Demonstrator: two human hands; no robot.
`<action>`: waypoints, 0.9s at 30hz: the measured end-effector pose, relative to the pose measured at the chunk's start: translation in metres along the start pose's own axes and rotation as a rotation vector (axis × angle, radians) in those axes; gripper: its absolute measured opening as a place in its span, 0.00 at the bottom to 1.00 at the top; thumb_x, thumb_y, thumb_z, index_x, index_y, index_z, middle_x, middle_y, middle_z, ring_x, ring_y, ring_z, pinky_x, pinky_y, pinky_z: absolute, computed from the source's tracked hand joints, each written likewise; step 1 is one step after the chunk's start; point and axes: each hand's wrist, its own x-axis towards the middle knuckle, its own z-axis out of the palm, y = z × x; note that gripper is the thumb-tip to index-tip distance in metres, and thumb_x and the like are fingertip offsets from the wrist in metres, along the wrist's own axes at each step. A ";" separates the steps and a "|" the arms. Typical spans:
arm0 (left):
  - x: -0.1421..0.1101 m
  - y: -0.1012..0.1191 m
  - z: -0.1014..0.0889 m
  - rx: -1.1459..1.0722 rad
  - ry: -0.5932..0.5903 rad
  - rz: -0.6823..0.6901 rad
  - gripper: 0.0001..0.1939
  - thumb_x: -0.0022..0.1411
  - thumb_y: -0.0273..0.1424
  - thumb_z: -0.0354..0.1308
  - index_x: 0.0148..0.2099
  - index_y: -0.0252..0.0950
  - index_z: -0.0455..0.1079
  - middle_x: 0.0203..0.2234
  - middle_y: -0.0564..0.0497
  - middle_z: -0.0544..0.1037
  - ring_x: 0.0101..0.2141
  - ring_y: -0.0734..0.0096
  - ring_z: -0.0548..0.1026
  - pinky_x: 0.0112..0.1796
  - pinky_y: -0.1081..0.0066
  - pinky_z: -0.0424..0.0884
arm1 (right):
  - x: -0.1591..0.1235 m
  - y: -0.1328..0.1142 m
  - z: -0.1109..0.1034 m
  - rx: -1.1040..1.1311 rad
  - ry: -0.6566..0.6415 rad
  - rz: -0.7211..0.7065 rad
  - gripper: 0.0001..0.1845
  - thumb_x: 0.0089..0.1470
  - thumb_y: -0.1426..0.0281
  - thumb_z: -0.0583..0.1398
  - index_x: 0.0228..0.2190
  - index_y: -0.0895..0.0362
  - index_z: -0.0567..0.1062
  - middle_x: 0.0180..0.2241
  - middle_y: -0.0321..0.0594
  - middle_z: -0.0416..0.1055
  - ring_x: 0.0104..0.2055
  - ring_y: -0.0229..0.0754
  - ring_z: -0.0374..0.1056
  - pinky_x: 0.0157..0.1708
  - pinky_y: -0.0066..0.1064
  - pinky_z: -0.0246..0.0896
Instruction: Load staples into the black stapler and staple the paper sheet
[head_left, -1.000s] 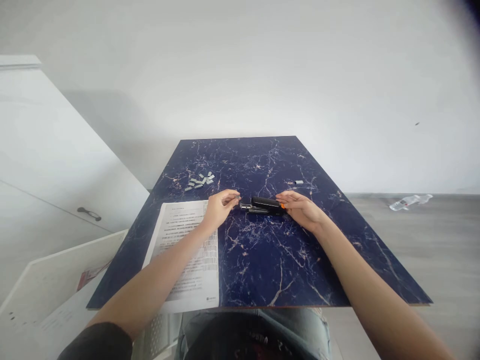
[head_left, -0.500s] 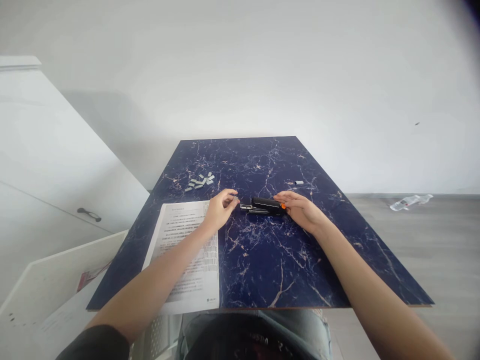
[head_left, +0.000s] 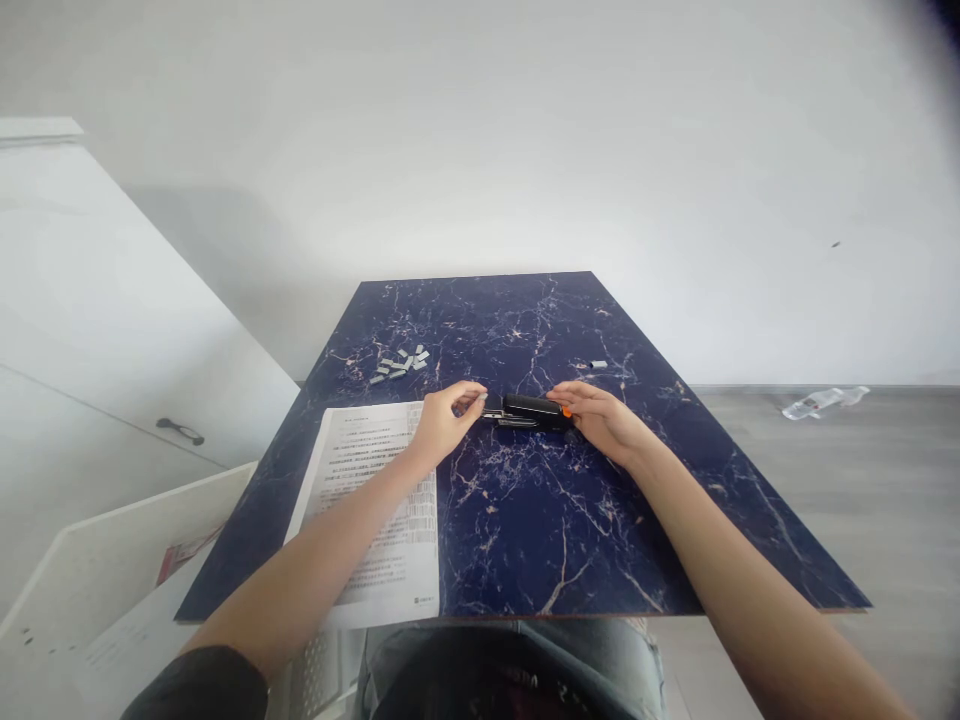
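Observation:
A black stapler with an orange tab lies on the dark blue marble table, its metal front end pointing left. My right hand rests on its orange rear end, fingers curled over it. My left hand pinches a small grey strip of staples at the stapler's front end. A pile of several loose staple strips lies further back to the left. One single staple strip lies behind my right hand.
A printed paper sheet lies at the table's near left edge under my left forearm. White cabinets and a white box stand to the left. A plastic bottle lies on the grey floor at right.
My left hand drew back slightly from the stapler's front, then moved in again and now touches it with the staple strip. My right hand stayed on the stapler.

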 end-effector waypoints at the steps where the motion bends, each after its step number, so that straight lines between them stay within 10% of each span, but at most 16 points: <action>1: 0.000 0.001 0.000 0.029 -0.001 0.013 0.12 0.66 0.34 0.60 0.49 0.39 0.79 0.41 0.47 0.84 0.37 0.65 0.80 0.42 0.64 0.76 | 0.000 0.000 0.000 -0.003 0.000 -0.002 0.17 0.45 0.73 0.67 0.39 0.48 0.82 0.48 0.39 0.80 0.60 0.53 0.68 0.55 0.43 0.62; 27: 0.003 -0.004 0.003 0.104 -0.135 0.023 0.07 0.62 0.32 0.67 0.43 0.42 0.83 0.41 0.50 0.85 0.43 0.60 0.82 0.50 0.60 0.74 | -0.001 0.000 0.002 0.042 -0.004 0.003 0.19 0.43 0.75 0.69 0.40 0.49 0.81 0.46 0.38 0.80 0.55 0.48 0.70 0.56 0.40 0.59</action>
